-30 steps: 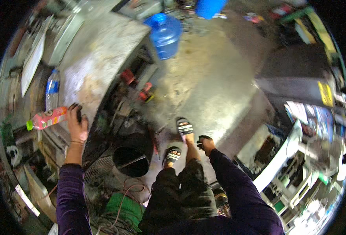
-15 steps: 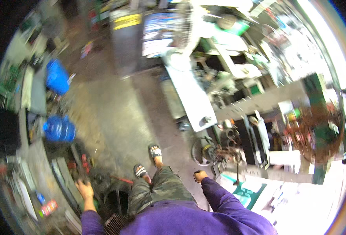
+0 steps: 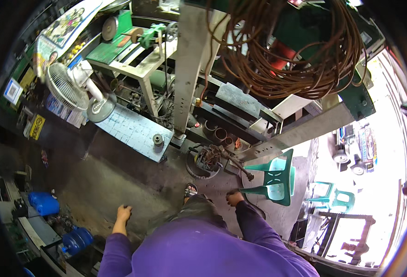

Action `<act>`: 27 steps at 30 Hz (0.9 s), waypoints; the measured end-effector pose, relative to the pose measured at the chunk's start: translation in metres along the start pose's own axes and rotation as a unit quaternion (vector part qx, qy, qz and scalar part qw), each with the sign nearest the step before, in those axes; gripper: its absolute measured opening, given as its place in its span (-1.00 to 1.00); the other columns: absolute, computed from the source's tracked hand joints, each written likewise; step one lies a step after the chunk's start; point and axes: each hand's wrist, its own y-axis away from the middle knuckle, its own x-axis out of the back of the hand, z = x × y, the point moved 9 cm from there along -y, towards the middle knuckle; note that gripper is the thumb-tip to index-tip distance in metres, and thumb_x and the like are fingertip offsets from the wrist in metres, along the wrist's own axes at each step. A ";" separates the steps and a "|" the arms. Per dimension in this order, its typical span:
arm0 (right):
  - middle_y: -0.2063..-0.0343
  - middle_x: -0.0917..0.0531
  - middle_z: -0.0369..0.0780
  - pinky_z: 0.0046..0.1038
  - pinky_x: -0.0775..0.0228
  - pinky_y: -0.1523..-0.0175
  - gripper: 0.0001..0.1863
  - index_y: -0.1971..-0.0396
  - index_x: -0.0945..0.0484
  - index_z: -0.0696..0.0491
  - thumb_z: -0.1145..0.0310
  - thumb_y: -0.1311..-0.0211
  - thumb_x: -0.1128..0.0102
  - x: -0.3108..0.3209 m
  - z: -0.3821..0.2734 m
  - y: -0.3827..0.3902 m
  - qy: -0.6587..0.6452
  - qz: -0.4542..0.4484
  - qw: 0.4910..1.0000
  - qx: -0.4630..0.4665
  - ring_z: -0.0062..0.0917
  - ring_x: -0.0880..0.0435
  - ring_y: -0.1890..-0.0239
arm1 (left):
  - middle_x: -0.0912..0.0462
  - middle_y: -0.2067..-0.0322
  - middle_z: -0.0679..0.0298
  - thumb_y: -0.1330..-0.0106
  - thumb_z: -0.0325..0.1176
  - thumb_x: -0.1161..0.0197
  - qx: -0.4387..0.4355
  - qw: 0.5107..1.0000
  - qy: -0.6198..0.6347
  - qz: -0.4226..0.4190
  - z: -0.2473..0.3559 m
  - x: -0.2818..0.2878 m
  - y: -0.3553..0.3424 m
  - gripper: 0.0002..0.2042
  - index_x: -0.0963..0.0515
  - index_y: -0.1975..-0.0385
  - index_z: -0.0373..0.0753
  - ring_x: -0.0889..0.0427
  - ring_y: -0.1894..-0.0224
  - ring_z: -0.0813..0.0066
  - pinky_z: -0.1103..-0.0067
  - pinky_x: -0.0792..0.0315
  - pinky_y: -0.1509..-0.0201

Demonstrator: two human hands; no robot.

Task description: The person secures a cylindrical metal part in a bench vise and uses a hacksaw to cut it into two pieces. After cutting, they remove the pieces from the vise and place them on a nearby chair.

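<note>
My left hand (image 3: 123,215) hangs over the concrete floor at my left side. Its fingers are loosely bent, and I see nothing held in it. My right hand (image 3: 234,198) is closed at my right side, near the leg of a green plastic chair (image 3: 276,190). Whatever it may hold is hidden; a dark patch shows at its fingers. Ahead of that hand, on the floor, sits a greasy mechanical part with a round rim (image 3: 208,159). A metal rod with a knobbed end (image 3: 240,168) slants from it toward the chair.
A light-topped bench (image 3: 134,131) carries a fan (image 3: 68,87) and a small metal part (image 3: 157,140). Brown coiled hose (image 3: 305,87) hangs from a steel frame (image 3: 187,69). Blue water jugs (image 3: 77,240) lie left. A second green chair (image 3: 332,197) and a vehicle (image 3: 358,147) stand right.
My view has swung to the right and steadied. The bench, fan and jugs sit farther left, and the chairs and hose show clearly. My left hand's fingers, spread before, are more bent.
</note>
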 end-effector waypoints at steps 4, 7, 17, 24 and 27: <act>0.36 -0.75 -0.17 -0.27 -0.44 0.49 -0.70 -0.02 -0.62 0.06 0.35 -0.32 -0.23 0.045 0.028 0.007 -0.244 0.068 0.962 -0.099 -0.35 -0.71 0.51 | -0.76 0.04 -0.06 -0.23 -0.27 -0.37 -0.197 0.974 -0.109 -0.025 0.158 -0.045 -0.012 -0.59 -0.67 -0.04 -0.35 -0.72 -0.08 0.09 0.35 -0.53 -0.20; 0.35 -0.74 -0.20 -0.25 -0.52 0.38 -0.83 0.19 -0.71 -0.02 0.37 -0.39 -0.13 0.054 0.051 0.014 -0.272 0.105 0.949 -0.123 -0.38 -0.73 0.44 | -0.75 0.03 -0.07 -0.22 -0.26 -0.38 -0.253 0.955 -0.142 -0.054 0.233 -0.075 -0.006 -0.60 -0.68 -0.02 -0.34 -0.71 -0.10 0.08 0.35 -0.53 -0.22; 0.09 -0.82 -0.45 -0.33 -0.63 0.08 -0.70 0.09 -0.78 -0.26 0.04 -0.19 -0.46 -0.078 0.079 0.065 0.420 -0.011 0.907 -0.037 -0.50 -0.79 0.02 | -0.79 0.16 -0.01 -0.17 -0.21 -0.45 -0.267 0.899 -0.319 -0.135 0.284 -0.097 -0.057 -0.58 -0.72 0.02 -0.33 -0.78 0.11 0.20 0.38 -0.62 -0.01; 0.28 -0.81 -0.36 -0.38 -0.61 0.30 -0.78 0.09 -0.75 0.00 0.26 -0.35 -0.30 -0.109 0.023 0.095 0.137 0.003 0.988 -0.073 -0.53 -0.81 0.30 | -0.78 0.32 0.06 -0.22 -0.24 -0.42 -0.263 0.906 -0.305 -0.128 0.314 -0.066 -0.117 -0.66 -0.74 0.08 -0.32 -0.72 0.36 0.26 0.35 -0.59 0.22; 0.43 -0.76 -0.24 -0.32 -0.55 0.42 -0.78 0.10 -0.72 0.07 0.35 -0.37 -0.19 -0.098 0.028 0.093 -0.343 0.105 0.903 -0.235 -0.43 -0.78 0.42 | -0.77 0.36 0.05 -0.23 -0.23 -0.40 -0.239 0.897 -0.350 -0.121 0.327 -0.074 -0.128 -0.66 -0.74 0.10 -0.34 -0.72 0.40 0.25 0.34 -0.59 0.24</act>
